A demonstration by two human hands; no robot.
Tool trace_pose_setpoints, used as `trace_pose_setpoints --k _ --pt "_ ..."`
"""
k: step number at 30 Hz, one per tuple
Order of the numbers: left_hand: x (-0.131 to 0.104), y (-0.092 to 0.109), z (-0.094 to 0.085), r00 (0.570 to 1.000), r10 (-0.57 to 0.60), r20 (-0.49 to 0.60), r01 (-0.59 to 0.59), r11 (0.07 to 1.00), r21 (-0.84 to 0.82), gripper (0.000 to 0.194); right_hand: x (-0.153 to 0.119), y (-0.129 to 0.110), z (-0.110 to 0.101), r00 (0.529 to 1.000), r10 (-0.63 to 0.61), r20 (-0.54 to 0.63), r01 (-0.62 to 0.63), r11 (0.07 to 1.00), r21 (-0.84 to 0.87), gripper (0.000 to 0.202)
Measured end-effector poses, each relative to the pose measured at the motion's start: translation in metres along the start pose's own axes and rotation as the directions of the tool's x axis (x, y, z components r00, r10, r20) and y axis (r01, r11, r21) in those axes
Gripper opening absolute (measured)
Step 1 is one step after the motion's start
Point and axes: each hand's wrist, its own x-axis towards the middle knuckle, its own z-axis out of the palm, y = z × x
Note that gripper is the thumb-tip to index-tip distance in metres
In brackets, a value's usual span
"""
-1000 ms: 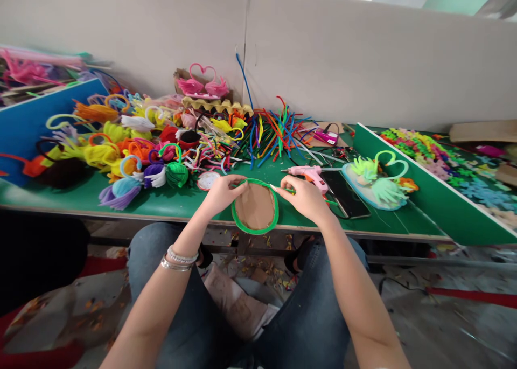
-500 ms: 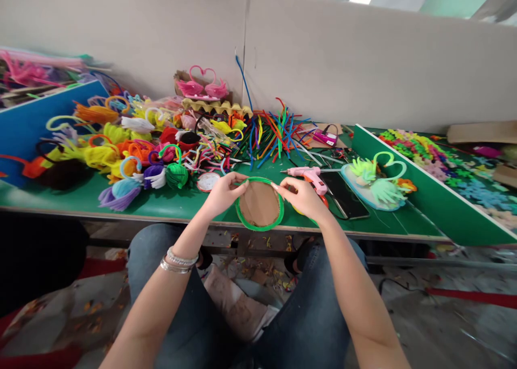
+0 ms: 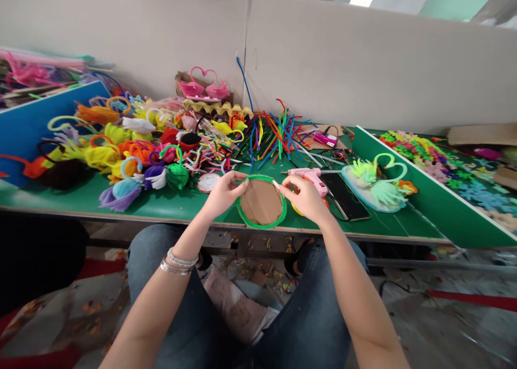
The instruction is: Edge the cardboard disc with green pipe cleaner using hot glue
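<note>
A round cardboard disc (image 3: 262, 201) rimmed with a green pipe cleaner (image 3: 263, 226) is held up at the table's front edge. My left hand (image 3: 225, 192) pinches the rim at its upper left, thumb towards me. At the upper right, the fingers of my right hand (image 3: 301, 195) are closed on the green rim. Just beyond my right hand lies a pink glue gun (image 3: 310, 176), beside a black phone (image 3: 345, 195). A small round white piece with a red edge (image 3: 209, 182) rests near my left fingers.
Many coloured pipe-cleaner swans (image 3: 103, 156) crowd the table's left side. Loose pipe cleaners (image 3: 278, 132) spread at the back. A green swan pair (image 3: 383, 180) stands on the right, before a green divider (image 3: 428, 191). A pink swan pair (image 3: 204, 89) sits near the wall.
The disc has shifted slightly right and tilted a little, showing more of the green rim's face. Both hands keep their hold on it.
</note>
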Motion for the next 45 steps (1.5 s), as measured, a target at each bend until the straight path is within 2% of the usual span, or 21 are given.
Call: trace_pose_setpoints --k 7,15,19,24,28,36,45 --pt "0.000 -0.002 0.001 1.000 0.010 -0.003 -0.010 1.000 0.011 0.030 -0.001 -0.003 0.001 0.999 -0.029 -0.014 0.027 0.995 -0.101 0.032" --pt "0.001 -0.003 0.003 0.999 -0.032 -0.001 0.032 0.999 0.004 0.030 -0.002 -0.003 0.002 0.999 0.034 0.007 -0.032 0.989 -0.147 0.032" --pt "0.003 -0.005 0.001 0.997 -0.063 -0.053 0.062 0.998 -0.021 0.029 -0.001 0.002 -0.002 0.999 0.050 0.016 -0.048 0.995 -0.091 0.036" --pt "0.005 -0.005 -0.001 0.991 -0.049 -0.127 0.046 0.998 -0.032 0.029 0.000 0.006 -0.007 0.998 0.065 0.008 -0.065 0.997 -0.032 0.040" --pt "0.004 -0.004 -0.002 0.988 -0.038 -0.152 0.033 0.999 -0.032 0.028 0.000 0.004 -0.005 0.998 0.058 0.007 -0.058 0.998 0.003 0.044" --pt "0.003 0.001 0.001 0.984 0.018 -0.177 -0.026 0.999 -0.042 0.027 0.002 0.000 0.003 0.995 0.103 -0.008 -0.100 0.977 0.186 0.045" --pt "0.002 -0.001 0.002 0.983 0.016 -0.181 -0.021 0.999 -0.028 0.028 0.002 0.001 0.008 0.994 0.108 -0.011 -0.106 0.985 0.136 0.045"
